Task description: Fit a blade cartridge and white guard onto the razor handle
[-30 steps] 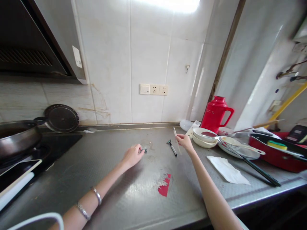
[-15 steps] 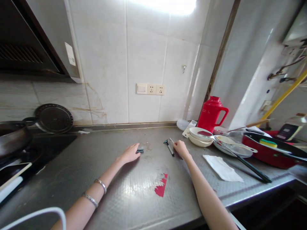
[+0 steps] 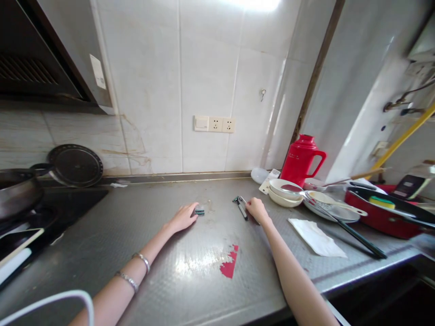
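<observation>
On the steel counter [image 3: 149, 267], my left hand [image 3: 184, 216] pinches a small dark-and-green piece [image 3: 200, 211] that looks like a razor cartridge. My right hand [image 3: 257, 211] is closed around a slim silver piece [image 3: 242, 199]; its tip sticks out at the fingers, and the rest is hidden. Just left of that hand lies a razor [image 3: 241, 209] with a dark green head and a silver-and-black handle. The razor's head points away from me, close to the silver tip. Both hands rest low at the counter surface, apart from each other.
A torn red patch [image 3: 229, 263] marks the counter nearer me. To the right are a white napkin [image 3: 317, 237], stacked bowls [image 3: 284, 199], a red thermos [image 3: 299, 160] and a red pan [image 3: 377, 217]. A pot [image 3: 20, 192] stands on the stove at left.
The view has shifted slightly. Both hands keep their grips and stay almost in place, and the razor lies where it was.
</observation>
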`<control>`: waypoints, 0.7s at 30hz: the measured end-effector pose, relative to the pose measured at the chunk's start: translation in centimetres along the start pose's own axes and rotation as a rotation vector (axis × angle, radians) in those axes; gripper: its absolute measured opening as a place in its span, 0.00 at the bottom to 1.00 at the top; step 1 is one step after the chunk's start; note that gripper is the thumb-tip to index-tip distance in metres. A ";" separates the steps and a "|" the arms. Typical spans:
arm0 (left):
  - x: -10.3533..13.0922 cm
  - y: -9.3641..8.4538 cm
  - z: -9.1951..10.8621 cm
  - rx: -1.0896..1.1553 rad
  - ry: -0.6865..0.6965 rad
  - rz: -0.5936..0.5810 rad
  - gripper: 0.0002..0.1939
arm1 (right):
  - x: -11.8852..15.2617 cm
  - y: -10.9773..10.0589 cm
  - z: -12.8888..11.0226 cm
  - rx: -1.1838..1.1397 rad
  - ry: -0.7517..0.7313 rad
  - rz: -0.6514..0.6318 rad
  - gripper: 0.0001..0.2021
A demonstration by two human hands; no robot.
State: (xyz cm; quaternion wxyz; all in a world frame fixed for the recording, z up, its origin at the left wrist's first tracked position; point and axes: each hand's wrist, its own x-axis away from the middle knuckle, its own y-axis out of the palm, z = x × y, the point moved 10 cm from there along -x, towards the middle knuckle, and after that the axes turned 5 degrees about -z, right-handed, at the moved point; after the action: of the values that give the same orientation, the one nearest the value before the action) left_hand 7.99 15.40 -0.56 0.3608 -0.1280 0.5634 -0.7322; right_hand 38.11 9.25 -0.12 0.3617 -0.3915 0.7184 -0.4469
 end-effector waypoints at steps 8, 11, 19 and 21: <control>0.2 -2.1 1.9 0.177 0.080 0.185 0.23 | 2.3 -2.6 -8.1 -0.401 -0.494 0.034 0.18; 0.3 -2.6 4.0 0.213 0.171 0.198 0.25 | 5.2 -0.9 -13.3 -0.505 -0.719 -0.193 0.31; 0.7 -2.1 7.2 0.220 0.232 0.153 0.26 | 7.3 0.8 -15.5 -0.362 -0.774 -0.306 0.27; 0.8 -2.0 7.5 0.220 0.242 0.143 0.26 | 7.1 0.9 -15.2 -0.326 -0.769 -0.299 0.25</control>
State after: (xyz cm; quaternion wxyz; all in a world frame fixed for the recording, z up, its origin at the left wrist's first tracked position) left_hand 11.14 9.56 3.57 0.3534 0.0418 0.5269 -0.7719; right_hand 21.60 8.66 3.00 0.4675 -0.6809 0.5282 -0.1973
